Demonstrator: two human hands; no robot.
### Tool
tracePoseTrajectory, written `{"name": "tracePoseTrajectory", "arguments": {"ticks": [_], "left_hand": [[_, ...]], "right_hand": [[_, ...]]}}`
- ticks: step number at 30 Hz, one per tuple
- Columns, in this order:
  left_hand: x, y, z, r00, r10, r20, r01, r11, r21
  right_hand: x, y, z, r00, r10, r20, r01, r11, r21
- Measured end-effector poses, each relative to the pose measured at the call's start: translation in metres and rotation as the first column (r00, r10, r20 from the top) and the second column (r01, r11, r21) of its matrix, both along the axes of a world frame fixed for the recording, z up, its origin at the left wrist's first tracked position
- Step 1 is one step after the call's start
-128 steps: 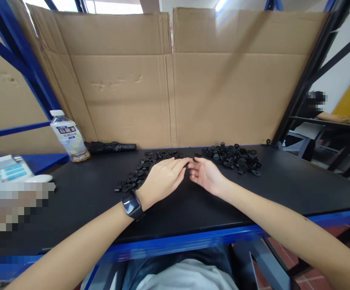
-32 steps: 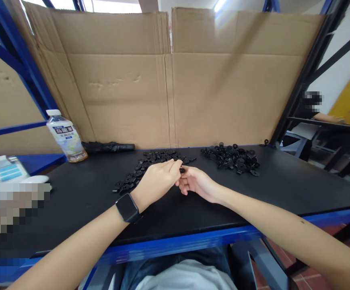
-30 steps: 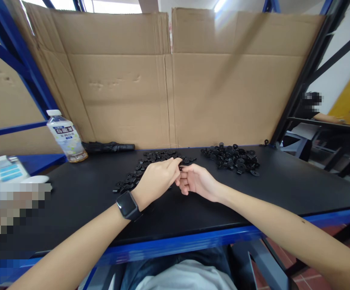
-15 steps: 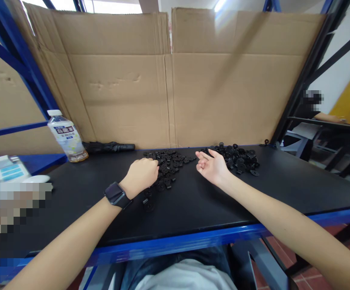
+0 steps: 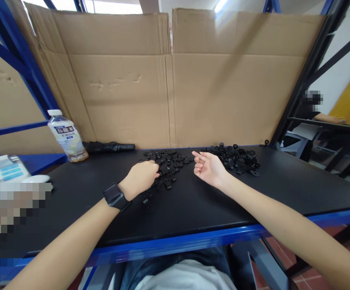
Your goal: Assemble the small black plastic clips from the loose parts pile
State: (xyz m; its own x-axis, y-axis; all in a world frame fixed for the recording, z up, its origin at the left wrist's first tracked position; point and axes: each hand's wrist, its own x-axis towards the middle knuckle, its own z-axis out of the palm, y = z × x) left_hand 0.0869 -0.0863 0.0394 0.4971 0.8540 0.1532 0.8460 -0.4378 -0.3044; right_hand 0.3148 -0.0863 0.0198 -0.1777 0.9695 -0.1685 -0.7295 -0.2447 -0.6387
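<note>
My left hand (image 5: 140, 177), with a black watch (image 5: 114, 196) on its wrist, rests knuckles up on the black table (image 5: 81, 201). Its fingers are curled, with the tips at the near edge of a flat spread of small black plastic parts (image 5: 166, 160). What the fingertips hold is hidden. My right hand (image 5: 208, 167) hovers palm up between this spread and a heaped pile of black round parts (image 5: 237, 157). Its fingers are loosely apart and nothing shows in them. A few loose parts (image 5: 147, 200) lie just right of my left wrist.
A water bottle (image 5: 67, 137) stands at the back left, with a folded black umbrella (image 5: 108, 146) lying beside it. Cardboard sheets (image 5: 169, 80) wall off the back. A white device (image 5: 4, 169) and a blurred patch lie at the left. Another person sits at the far right (image 5: 326, 117).
My hands were joined at the table's middle a second ago. They have parted: the left went onto the flat spread of parts, the right rose toward the heaped pile and opened.
</note>
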Motion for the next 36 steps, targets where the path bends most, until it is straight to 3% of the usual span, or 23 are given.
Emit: {"name": "tracePoseTrajectory", "arguments": {"ticks": [4,7,10,12,14,19,26,36], "left_hand": [[0.008,-0.005,0.003,0.994,0.028,0.106,-0.030,0.999,0.012],[0.014,-0.005,0.003,0.962,-0.002,0.275,-0.008,0.999,0.034],[0.018,-0.006,0.003,0.893,-0.122,0.434,0.089,0.991,0.096],[0.021,-0.008,0.002,0.843,-0.200,0.500,0.164,0.980,0.116],[0.024,-0.011,0.001,0.801,-0.265,0.537,0.235,0.964,0.126],[0.032,-0.020,-0.005,0.797,-0.341,0.499,0.301,0.940,0.163],[0.035,-0.024,-0.010,0.845,-0.366,0.389,0.302,0.928,0.217],[0.036,-0.025,-0.010,0.879,-0.385,0.280,0.330,0.917,0.223]], "right_hand": [[-0.001,0.000,-0.003,0.995,0.056,0.077,-0.058,0.998,0.025],[-0.006,-0.003,-0.007,0.964,0.169,0.206,-0.180,0.983,0.038],[-0.013,-0.011,-0.010,0.851,0.296,0.434,-0.373,0.922,0.103],[-0.018,-0.017,-0.010,0.758,0.309,0.575,-0.480,0.860,0.171],[-0.021,-0.022,-0.010,0.717,0.287,0.635,-0.533,0.813,0.235],[-0.026,-0.025,-0.010,0.744,0.266,0.612,-0.510,0.819,0.264],[-0.024,-0.017,-0.016,0.809,0.366,0.459,-0.501,0.839,0.214],[-0.023,-0.017,-0.016,0.819,0.349,0.457,-0.466,0.868,0.172]]}}
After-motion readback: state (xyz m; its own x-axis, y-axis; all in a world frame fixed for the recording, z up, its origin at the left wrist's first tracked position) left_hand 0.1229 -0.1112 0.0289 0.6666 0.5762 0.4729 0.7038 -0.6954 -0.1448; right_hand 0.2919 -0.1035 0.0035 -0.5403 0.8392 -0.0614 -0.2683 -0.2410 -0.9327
